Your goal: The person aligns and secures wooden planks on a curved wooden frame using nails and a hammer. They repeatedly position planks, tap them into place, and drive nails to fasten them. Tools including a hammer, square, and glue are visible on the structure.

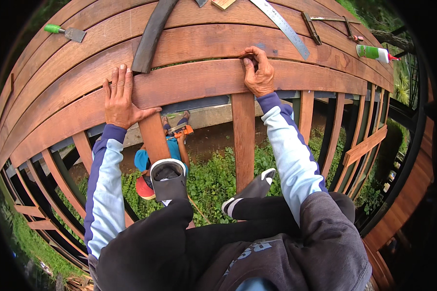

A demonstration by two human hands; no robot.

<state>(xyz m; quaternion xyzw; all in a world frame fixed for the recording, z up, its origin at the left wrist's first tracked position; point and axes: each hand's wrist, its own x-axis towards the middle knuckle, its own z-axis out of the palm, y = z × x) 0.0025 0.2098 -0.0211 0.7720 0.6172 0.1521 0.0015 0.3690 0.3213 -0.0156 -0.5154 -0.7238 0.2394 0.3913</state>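
My left hand lies flat with fingers spread on the near reddish-brown deck board, its thumb over the board's front edge. Across the same board, my right hand has its thumb and fingers curled together at the gap behind it. Whatever those fingers hold, if anything, is too small or hidden to make out. Between the hands, beyond the left one, rests a dark curved handle. A steel ruler lies past my right hand.
A green-handled scraper lies far left; a bar clamp and a white-green bottle lie far right. My sandalled feet rest on wooden joists with open gaps between. Below, a person in blue holds an orange tool.
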